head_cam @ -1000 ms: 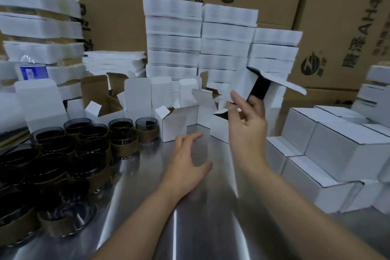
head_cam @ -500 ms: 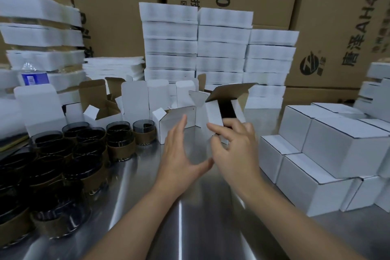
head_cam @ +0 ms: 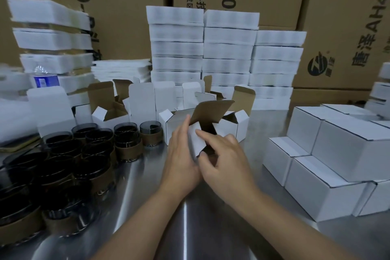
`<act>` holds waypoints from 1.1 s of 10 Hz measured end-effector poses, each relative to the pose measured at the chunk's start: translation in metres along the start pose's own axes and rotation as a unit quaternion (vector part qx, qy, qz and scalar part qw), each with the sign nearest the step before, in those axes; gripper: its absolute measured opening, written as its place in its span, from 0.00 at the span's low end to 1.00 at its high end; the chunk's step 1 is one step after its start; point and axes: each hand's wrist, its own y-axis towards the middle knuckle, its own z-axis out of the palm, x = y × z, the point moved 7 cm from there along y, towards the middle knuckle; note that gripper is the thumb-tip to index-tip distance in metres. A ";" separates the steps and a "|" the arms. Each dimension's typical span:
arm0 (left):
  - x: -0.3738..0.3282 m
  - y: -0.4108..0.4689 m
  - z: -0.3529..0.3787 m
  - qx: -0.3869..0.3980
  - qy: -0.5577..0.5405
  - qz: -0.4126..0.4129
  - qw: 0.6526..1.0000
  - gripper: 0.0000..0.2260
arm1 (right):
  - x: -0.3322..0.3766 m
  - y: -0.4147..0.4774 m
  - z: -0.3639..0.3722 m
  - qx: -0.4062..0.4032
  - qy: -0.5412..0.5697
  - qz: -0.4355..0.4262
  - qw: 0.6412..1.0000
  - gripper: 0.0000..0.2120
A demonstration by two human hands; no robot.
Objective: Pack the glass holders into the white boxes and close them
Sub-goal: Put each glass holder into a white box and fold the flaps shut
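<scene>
An unfolded white box [head_cam: 199, 139] with a brown inside sits between both hands above the middle of the steel table [head_cam: 190, 217]; its lid flap [head_cam: 211, 112] stands up. My left hand [head_cam: 182, 158] lies flat against the box's left side with fingers straight. My right hand [head_cam: 223, 162] grips the box's lower right, fingers curled round it. Several dark glass holders [head_cam: 126, 143] with brown sleeves crowd the table's left side. Open white boxes [head_cam: 173, 124] stand in a row behind the hands.
Closed white boxes [head_cam: 341, 154] are stacked at the right. Piles of flat white box blanks [head_cam: 202, 48] rise at the back and at the left [head_cam: 52, 34], before large brown cartons [head_cam: 337, 17]. A water bottle [head_cam: 45, 78] stands at the far left.
My right hand brought the box down from up high at the right to the table's middle. My left hand rose and came against the box's left side.
</scene>
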 end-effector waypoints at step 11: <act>0.015 0.001 0.006 0.049 0.010 -0.068 0.996 0.32 | 0.129 -0.043 0.105 0.374 0.068 -0.110 0.918 0.11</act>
